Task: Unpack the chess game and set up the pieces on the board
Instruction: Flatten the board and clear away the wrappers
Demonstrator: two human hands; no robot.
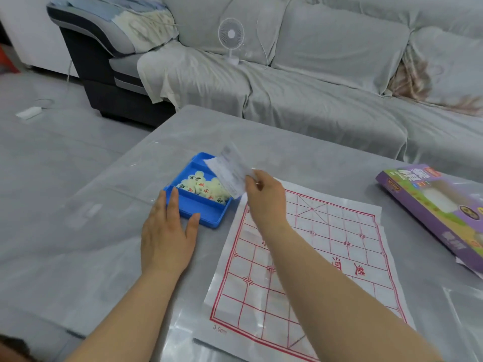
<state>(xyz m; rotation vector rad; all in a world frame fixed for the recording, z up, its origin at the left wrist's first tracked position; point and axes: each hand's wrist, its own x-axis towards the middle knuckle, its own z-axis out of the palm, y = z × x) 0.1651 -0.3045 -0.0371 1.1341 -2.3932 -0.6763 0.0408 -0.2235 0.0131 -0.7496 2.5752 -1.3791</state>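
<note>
We see the purple cardboard box (431, 205) cut off at the right edge; a blurred white paper slip (230, 173) hides some pale round chess pieces (201, 185).

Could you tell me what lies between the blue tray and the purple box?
The head view shows the red-lined paper board there, under the right hand pinching a paper slip.

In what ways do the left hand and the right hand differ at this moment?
The left hand lies flat with straight fingers against the blue tray; the right hand pinches a white paper slip. The left hand rests on the table; the right hand is raised beside the tray. Both are bare.
</note>
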